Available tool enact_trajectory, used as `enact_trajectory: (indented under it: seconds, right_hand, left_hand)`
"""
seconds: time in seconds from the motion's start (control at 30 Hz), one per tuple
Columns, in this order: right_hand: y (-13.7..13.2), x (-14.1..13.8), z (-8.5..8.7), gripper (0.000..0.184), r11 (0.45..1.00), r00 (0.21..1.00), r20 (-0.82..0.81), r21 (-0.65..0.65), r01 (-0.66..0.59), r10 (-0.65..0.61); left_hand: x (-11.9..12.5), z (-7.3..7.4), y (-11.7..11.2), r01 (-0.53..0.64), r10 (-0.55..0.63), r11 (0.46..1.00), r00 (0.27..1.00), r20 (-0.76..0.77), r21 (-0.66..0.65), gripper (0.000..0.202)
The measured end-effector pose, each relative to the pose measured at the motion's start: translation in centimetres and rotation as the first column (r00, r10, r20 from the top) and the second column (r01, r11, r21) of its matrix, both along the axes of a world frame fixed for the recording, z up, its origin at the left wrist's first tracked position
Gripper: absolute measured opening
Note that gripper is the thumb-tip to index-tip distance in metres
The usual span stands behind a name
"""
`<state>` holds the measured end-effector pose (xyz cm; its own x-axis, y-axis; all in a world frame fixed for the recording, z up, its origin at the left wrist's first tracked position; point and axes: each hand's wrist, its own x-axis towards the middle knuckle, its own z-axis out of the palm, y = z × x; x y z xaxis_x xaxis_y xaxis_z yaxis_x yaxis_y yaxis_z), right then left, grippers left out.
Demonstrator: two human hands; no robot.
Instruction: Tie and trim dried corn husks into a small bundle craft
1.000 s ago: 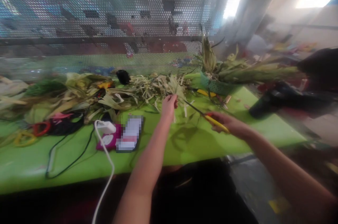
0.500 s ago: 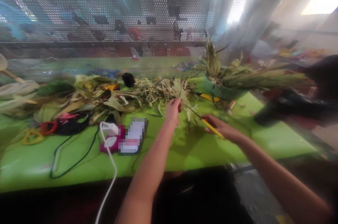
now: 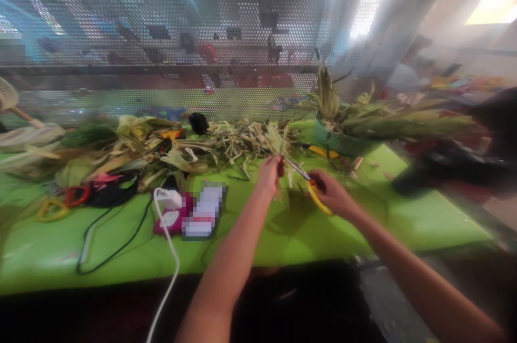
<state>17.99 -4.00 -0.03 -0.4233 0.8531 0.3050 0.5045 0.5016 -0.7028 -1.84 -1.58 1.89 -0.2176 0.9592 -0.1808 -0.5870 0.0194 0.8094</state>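
Shredded strips (image 3: 232, 135) lie heaped, other husks (image 3: 328, 94) look uncut; the left hand (image 3: 270, 175) pinches a leaf (image 3: 276, 139), the right hand (image 3: 334, 193) grips scissors (image 3: 306, 175).

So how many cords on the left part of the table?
2. A white cord runs from the white plug down past the front edge of the green table; a black cord loops to its left. More may be hidden under the corn husks.

This looks like a workshop. Husks (image 3: 177, 160) litter the worktop (image 3: 404, 219), scissors (image 3: 301, 171) are in hand, a perforated screen (image 3: 161, 52) behind.
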Motion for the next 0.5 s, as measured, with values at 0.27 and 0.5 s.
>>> enact_trajectory:
  seconds: [0.27,0.5]
  right_hand:
    - [0.28,-0.52,-0.17,0.039,0.992,0.995,0.055,0.103,0.079,-0.085]
    - [0.54,-0.20,-0.80,0.040,0.989,0.991,0.000,0.077,0.130,-0.130]
  left_hand:
    - [0.22,-0.21,-0.12,0.059,-0.056,0.996,0.998,-0.040,0.068,0.016]
    - [-0.16,-0.48,0.19,0.011,-0.008,0.999,0.998,-0.070,0.042,0.019]
